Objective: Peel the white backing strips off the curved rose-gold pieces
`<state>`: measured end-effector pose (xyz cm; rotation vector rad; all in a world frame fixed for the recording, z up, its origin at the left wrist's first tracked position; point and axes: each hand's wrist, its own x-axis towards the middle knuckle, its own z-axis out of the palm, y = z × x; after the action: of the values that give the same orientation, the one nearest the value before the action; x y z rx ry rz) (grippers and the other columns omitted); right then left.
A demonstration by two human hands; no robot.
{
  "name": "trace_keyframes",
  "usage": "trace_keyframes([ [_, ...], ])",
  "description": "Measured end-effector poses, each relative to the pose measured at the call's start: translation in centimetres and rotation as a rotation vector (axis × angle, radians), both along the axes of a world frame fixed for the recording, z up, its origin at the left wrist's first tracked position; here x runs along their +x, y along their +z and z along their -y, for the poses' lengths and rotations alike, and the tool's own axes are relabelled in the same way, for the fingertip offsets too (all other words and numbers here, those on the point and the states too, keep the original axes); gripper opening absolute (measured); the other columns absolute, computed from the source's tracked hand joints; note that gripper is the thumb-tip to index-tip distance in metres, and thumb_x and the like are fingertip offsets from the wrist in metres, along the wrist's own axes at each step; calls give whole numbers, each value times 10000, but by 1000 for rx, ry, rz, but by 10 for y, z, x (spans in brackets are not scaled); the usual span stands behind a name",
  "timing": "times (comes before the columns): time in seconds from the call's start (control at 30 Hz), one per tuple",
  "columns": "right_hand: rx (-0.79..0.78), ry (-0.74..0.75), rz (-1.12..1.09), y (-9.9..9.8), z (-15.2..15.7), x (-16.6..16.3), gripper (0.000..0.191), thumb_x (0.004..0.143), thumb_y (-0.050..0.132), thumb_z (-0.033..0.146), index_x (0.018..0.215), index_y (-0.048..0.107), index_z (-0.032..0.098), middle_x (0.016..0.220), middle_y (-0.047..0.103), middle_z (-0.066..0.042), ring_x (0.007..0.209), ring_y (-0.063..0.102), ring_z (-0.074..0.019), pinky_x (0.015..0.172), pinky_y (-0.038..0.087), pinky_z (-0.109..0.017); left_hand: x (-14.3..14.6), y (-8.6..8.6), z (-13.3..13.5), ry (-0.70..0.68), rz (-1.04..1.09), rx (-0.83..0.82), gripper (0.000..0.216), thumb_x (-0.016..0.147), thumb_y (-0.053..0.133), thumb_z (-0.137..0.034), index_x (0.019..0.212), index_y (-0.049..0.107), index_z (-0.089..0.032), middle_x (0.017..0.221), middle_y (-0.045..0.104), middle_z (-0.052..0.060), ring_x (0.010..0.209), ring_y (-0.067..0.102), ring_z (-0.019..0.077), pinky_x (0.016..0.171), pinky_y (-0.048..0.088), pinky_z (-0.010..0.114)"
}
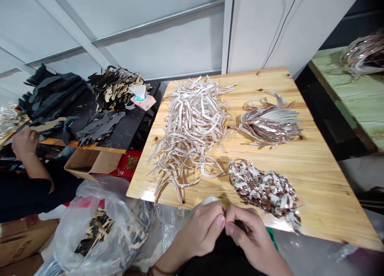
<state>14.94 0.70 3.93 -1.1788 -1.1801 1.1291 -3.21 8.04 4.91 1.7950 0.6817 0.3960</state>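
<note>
- Left grip (200,233): narrow, fingers curled inward, thumb toward the right grip; anything held hidden, so contents cannot be told.
- Right grip (251,237): narrow, pinching a small dark strip (240,224), mostly hidden by the fingers.
- Both grips close together at 6 o'clock of the pine bench (318,176), just off its near edge, with the dark strip between them.
- Pale scrap (210,200) just beyond the left grip, at the bench edge; touching or apart cannot be told.
- Green strip (271,237) just beside the right grip, at 4 o'clock from it; material unclear.
- On the pine bench: large loose heap of pale curled strips (192,136) at 10 o'clock; coppery metallic strips (270,124) at 2 o'clock; chopped pieces, metallic and white (264,192), at 4 o'clock, nearest the right grip.
- Dark bench (120,136) at 10 o'clock: black scraps (54,96), black-and-tan scraps (114,88), grey-black scraps (99,126), pink tissue packet (143,102).
- Co-worker's hand (25,144) at 9 o'clock, resting at the dark bench's edge.
- Clear plastic bag (102,236) with dark and tan scraps at 8 o'clock; cardboard box (93,164) under the dark bench's edge.
- Green-painted bench (336,92) at 2 o'clock, bearing more metallic strips (363,54).
</note>
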Motion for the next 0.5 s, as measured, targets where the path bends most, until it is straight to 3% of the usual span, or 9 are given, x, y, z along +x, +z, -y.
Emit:
trace_keyframes([
  [0.07,-42,14,-185,1,-3,1,246,1019,708,205,775,692,229,649,604,54,620,544,-118,637,387,-244,3,-2,0,30,66,-35,458,1213,348,-537,881,469,-244,829,509,3,768,475,197,750,352,341],
  [0.13,-99,29,-410,-1,-6,-1,246,972,765,213,731,716,209,623,576,44,592,482,-109,612,366,-242,6,-3,1,84,181,-175,473,1198,442,-557,855,486,-234,782,484,-10,714,430,176,711,315,338],
  [0.23,-164,37,-653,-6,-13,-7,270,928,762,279,679,688,207,520,415,82,458,271,-78,468,238,-229,11,-5,1,148,329,-396,520,1171,526,-603,818,489,-224,696,450,-32,633,379,143,647,281,321],
  [0.33,-209,61,-825,-11,-22,-14,259,875,706,329,656,605,234,449,277,125,356,101,-58,373,101,-222,17,-8,1,215,409,-543,589,1129,557,-697,780,436,-239,620,394,-60,549,333,119,576,283,288],
  [0.5,-253,64,-1002,-11,-39,-22,384,825,629,364,584,340,285,407,175,128,305,59,-66,329,137,-231,23,-7,-3,400,542,-770,703,1041,630,-782,742,270,-257,579,215,-116,479,123,84,483,219,240],
])
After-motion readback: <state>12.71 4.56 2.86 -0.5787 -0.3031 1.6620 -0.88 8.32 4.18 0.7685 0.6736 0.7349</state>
